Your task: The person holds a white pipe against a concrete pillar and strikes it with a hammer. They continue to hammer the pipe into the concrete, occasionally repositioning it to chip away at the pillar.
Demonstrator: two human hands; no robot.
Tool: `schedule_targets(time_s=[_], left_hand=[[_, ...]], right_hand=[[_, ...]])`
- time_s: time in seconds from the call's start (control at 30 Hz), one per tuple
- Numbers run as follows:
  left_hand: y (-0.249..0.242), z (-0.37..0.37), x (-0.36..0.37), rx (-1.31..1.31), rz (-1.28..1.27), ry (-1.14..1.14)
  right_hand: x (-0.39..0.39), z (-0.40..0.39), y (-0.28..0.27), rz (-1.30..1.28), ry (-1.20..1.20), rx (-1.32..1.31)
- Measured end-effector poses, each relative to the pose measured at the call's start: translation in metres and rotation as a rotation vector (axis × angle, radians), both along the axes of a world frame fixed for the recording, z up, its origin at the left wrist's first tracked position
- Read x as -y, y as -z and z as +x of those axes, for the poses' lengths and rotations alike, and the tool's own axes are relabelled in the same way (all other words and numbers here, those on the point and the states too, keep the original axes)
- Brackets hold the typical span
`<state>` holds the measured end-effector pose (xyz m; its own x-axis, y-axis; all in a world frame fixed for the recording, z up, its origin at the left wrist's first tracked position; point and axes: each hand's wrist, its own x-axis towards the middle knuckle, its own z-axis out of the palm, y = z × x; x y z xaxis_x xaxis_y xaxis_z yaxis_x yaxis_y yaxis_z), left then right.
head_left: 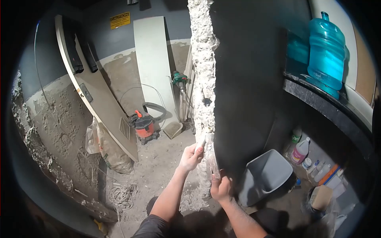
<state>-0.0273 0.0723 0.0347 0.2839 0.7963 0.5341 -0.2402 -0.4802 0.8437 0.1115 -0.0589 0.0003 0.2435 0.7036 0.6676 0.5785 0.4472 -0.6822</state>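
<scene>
A rough white plastered wall edge [203,59] runs upright through the middle of the view, with a dark hole in it. My left hand [192,157] is closed at its left side, on a small pale piece I cannot make out. On the right, my right hand [221,187] grips the lower end of a narrow flat strip [213,160] smeared with plaster. The strip stands nearly upright against the wall edge. My fingers hide its lower end.
Left are a red vacuum [143,126], a dustpan [173,129], a leaning door [95,95], a filled sack [113,152] and a coiled cord [122,196]. Right are a grey bin [270,170], several bottles [300,150] and a blue water jug [326,51] on a ledge.
</scene>
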Motion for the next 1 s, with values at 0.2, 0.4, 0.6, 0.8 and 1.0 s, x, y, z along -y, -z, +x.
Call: schedule_targets(time_s=[0.2, 0.4, 0.6, 0.8, 1.0], left_hand=[[-0.005, -0.006, 0.001, -0.006, 0.002, 0.045], [-0.016, -0.022, 0.008, -0.014, -0.244, -0.086], [0.013, -0.057, 0.021, 0.540, -0.667, 0.094], [0.050, -0.048, 0.021, 0.440, -0.703, -0.077], [0.055, -0.043, 0.046, 0.114, -0.312, -0.109]], right_hand=[[0.014, -0.005, -0.027, 0.227, -0.191, -0.067], [-0.009, 0.003, 0.025, -0.054, -0.071, -0.226], [0.027, 0.017, 0.002, -0.172, -0.197, -0.252], [0.040, 0.027, 0.013, -0.270, -0.258, -0.234], [0.060, 0.046, 0.017, -0.357, -0.398, -0.551]])
